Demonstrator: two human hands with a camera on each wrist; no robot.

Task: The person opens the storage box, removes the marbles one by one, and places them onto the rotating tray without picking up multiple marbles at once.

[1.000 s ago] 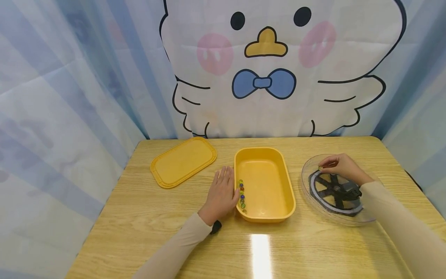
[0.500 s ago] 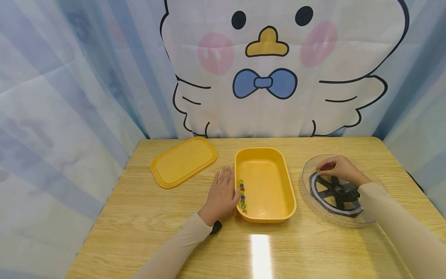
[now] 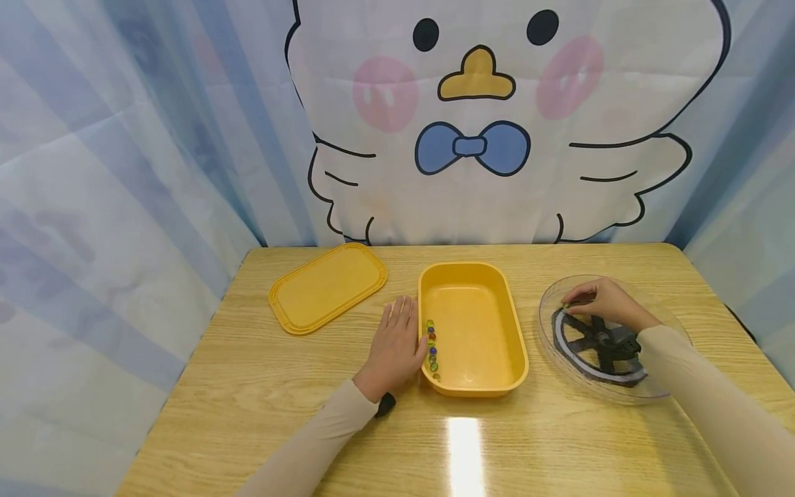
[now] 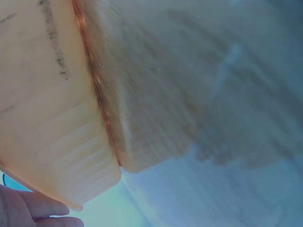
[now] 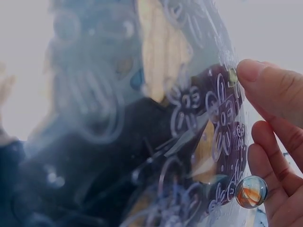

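A yellow rectangular bin (image 3: pixel 475 331) stands mid-table, with several coloured marbles (image 3: pixel 433 351) in a row along its inner left wall. My left hand (image 3: pixel 393 344) lies alongside that wall with straight fingers, its thumb over the rim. On the right, my right hand (image 3: pixel 605 301) reaches over a clear round dish (image 3: pixel 546 297) and pinches a small yellow-green marble (image 5: pixel 232 77) between thumb and finger at the far-left part of a pale ring (image 3: pixel 562 338). An orange-and-blue marble (image 5: pixel 251 192) shows by the lower fingers in the right wrist view. The dish bears a raised flower pattern.
Black spokes (image 3: pixel 601 338) show within the pale ring. A yellow lid (image 3: pixel 329 286) lies flat at the back left. Behind the wooden table (image 3: pixel 248 414) hangs a curtain (image 3: pixel 472 200) with a cartoon character.
My right hand has shifted slightly left with the pinched marble, coming to the pale ring's far-left part. My left hand and the bin have stayed put.
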